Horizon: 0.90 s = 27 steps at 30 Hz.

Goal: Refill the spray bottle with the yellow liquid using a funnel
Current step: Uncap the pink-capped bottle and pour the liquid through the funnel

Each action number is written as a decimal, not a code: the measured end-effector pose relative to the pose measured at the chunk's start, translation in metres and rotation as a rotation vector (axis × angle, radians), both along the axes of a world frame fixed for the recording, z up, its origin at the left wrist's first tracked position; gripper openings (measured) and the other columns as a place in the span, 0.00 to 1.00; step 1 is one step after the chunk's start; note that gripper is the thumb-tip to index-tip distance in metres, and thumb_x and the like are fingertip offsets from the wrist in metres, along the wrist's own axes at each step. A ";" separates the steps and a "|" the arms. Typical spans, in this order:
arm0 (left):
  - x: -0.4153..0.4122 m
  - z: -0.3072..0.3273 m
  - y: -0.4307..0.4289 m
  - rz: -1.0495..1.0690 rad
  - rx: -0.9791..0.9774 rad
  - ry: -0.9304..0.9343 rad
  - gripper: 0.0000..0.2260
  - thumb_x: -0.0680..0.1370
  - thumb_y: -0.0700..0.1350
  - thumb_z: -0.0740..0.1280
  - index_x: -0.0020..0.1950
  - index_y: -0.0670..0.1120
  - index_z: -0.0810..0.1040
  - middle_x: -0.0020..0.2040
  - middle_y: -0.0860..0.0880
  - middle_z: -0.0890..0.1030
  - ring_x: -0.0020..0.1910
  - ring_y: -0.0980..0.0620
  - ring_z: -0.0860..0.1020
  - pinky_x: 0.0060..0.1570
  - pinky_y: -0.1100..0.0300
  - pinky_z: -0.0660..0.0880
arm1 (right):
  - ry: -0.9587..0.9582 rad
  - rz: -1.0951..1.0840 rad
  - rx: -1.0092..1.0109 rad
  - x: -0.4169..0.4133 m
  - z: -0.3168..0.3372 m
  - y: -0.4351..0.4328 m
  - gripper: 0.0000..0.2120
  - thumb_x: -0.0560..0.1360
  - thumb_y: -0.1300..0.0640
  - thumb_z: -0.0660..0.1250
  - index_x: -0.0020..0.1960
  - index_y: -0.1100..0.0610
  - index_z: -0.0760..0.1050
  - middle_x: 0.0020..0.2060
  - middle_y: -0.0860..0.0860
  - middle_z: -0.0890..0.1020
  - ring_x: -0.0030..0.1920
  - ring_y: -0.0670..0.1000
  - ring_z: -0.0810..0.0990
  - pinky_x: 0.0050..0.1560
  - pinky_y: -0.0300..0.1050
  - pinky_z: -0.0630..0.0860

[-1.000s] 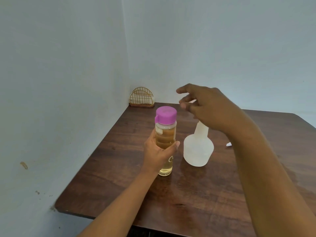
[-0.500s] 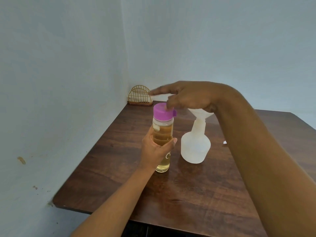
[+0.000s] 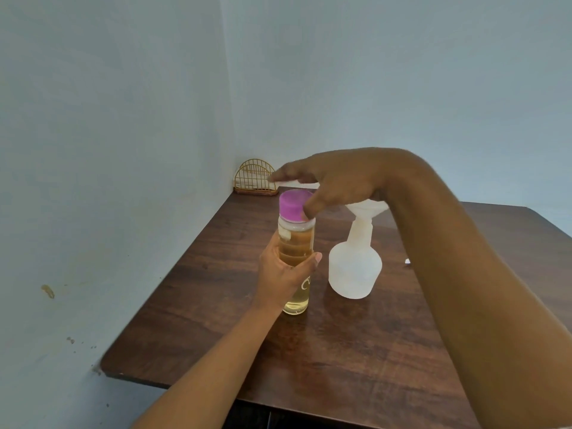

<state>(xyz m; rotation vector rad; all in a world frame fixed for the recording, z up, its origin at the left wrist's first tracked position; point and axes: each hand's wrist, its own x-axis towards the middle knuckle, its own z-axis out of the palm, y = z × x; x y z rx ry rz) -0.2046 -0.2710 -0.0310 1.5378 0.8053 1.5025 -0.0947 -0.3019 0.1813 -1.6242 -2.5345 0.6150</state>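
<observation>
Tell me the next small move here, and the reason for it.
Probably close the right hand on the pink cap and twist it off. The left hand steadies the clear bottle of yellow liquid, still capped; the white funnel sits in the translucent spray bottle.

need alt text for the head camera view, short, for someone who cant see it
A person's left hand grips a clear bottle of yellow liquid standing on a dark wooden table, while the right hand reaches onto its pink cap. Just right stands an empty translucent spray bottle with a white funnel in its neck.
</observation>
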 end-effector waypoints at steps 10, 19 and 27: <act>0.000 0.000 0.000 -0.004 0.001 -0.013 0.24 0.65 0.52 0.75 0.56 0.40 0.76 0.43 0.49 0.83 0.45 0.51 0.83 0.45 0.63 0.78 | -0.258 -0.177 0.472 -0.015 -0.021 0.009 0.23 0.68 0.34 0.66 0.41 0.56 0.75 0.39 0.51 0.78 0.39 0.50 0.74 0.34 0.42 0.65; 0.001 -0.001 0.000 0.003 0.005 0.013 0.26 0.65 0.54 0.75 0.56 0.41 0.76 0.44 0.48 0.83 0.45 0.50 0.83 0.46 0.61 0.79 | -0.029 -0.139 0.276 0.003 0.002 0.009 0.20 0.73 0.38 0.62 0.55 0.53 0.75 0.50 0.49 0.79 0.52 0.51 0.76 0.48 0.45 0.70; 0.001 -0.001 0.000 -0.004 0.006 -0.024 0.24 0.65 0.52 0.76 0.55 0.43 0.77 0.42 0.51 0.84 0.45 0.52 0.83 0.44 0.64 0.77 | -0.244 -0.095 0.348 -0.013 -0.010 0.014 0.18 0.71 0.40 0.68 0.42 0.56 0.76 0.39 0.51 0.79 0.38 0.50 0.77 0.38 0.44 0.72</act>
